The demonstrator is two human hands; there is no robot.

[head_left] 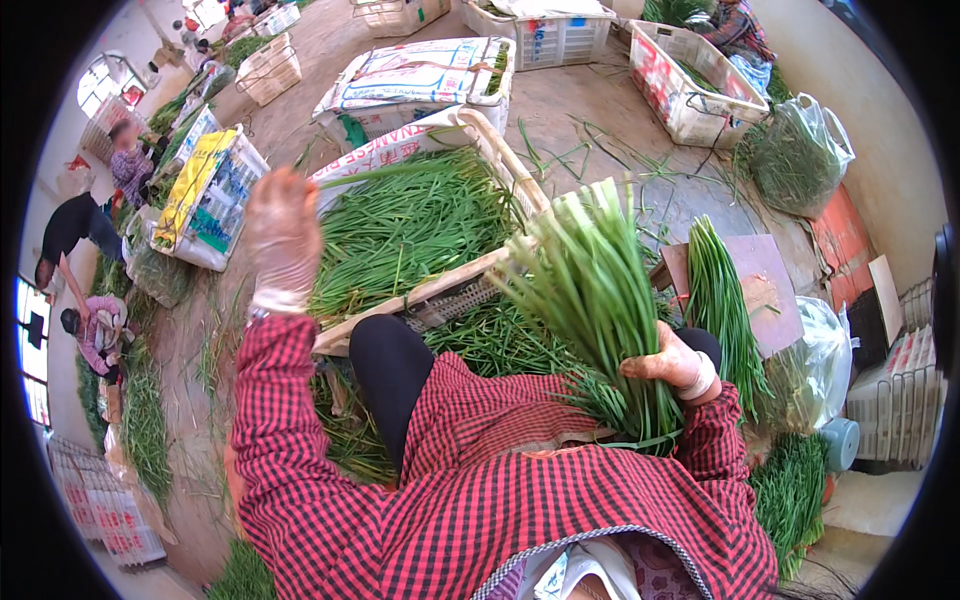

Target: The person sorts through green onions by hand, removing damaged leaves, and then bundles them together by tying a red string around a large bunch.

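Gripping chive bundle (590, 290) near base: right hand (672, 367); left hand (282, 232) raised open above crate (500, 150), well apart.

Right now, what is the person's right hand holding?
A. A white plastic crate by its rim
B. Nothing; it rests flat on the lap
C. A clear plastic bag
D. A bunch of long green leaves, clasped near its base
D: the right hand has its grip closed around the lower end of the bunch of green leaves, whose cut ends fan upward, while the gloved left hand is raised over the crate of greens.
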